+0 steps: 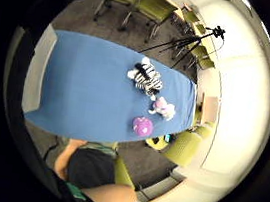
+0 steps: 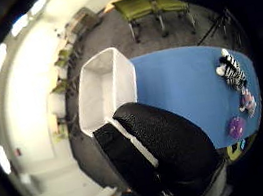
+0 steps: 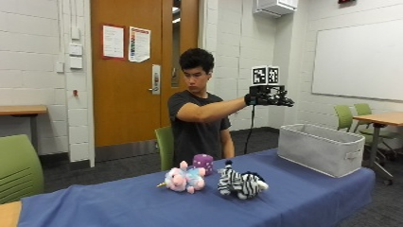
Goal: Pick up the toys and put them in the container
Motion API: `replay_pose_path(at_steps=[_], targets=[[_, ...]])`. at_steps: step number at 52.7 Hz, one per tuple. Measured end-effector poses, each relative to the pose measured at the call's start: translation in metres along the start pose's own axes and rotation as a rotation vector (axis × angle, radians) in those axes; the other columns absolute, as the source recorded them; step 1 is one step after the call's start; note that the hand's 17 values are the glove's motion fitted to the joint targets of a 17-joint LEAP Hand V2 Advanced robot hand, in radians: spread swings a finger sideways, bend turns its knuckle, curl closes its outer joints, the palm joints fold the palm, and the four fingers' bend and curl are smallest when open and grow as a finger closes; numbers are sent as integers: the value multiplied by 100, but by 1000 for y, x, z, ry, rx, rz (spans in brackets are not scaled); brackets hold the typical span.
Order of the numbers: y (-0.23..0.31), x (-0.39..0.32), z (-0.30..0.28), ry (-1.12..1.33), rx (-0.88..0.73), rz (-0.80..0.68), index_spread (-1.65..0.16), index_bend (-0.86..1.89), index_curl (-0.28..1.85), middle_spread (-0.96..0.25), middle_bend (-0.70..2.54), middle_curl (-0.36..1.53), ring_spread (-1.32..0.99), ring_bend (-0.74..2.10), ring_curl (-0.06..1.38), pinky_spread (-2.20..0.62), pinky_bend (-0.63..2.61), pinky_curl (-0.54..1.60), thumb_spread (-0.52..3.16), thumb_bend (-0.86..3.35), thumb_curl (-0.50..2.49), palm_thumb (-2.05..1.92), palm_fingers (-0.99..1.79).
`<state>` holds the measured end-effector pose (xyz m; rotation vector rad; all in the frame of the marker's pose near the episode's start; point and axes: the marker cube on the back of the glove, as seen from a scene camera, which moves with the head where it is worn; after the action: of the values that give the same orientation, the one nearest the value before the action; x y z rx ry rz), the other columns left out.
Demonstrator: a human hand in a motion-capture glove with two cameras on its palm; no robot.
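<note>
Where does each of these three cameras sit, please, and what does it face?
Outside view: across the table, facing the person; raised right hand above the container.
Little finger palm view: high on that hand, looking down on the blue table and the person's arm.
Thumb palm view: same hand, facing the container; glove fills the foreground.
All share the zebra toy, unicorn toy and purple toy.

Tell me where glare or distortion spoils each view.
Little finger side palm view: bright wall washes out beside the blue table, whose edges bow. Thumb side palm view: ceiling lights flare, and the gloved right hand blocks part of the container. Outside view: evenly lit, straight lines.
</note>
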<state>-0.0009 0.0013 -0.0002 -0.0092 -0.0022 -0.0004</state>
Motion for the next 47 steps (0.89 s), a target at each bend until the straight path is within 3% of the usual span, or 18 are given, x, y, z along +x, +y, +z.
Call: replay_pose_path(at_steps=[7, 15, 34, 47], targets=[[2, -1, 1, -11, -6, -8, -19, 18, 10, -10, 24, 10, -20, 18, 4, -6, 46, 15, 76, -9, 0, -14, 17], [0, 4, 2, -7, -5, -7, -24, 19, 16, -13, 25, 15, -26, 20, 7, -7, 47, 20, 98, -9, 1, -15, 14], [19, 20, -2, 10, 0, -39, -28, 18, 26, -14, 24, 25, -31, 20, 14, -7, 48, 26, 112, -10, 3, -15, 11], [70, 126, 0, 32, 30, -8, -29, 18, 29, -15, 23, 29, -33, 25, 18, -8, 51, 29, 108, -11, 3, -18, 19]])
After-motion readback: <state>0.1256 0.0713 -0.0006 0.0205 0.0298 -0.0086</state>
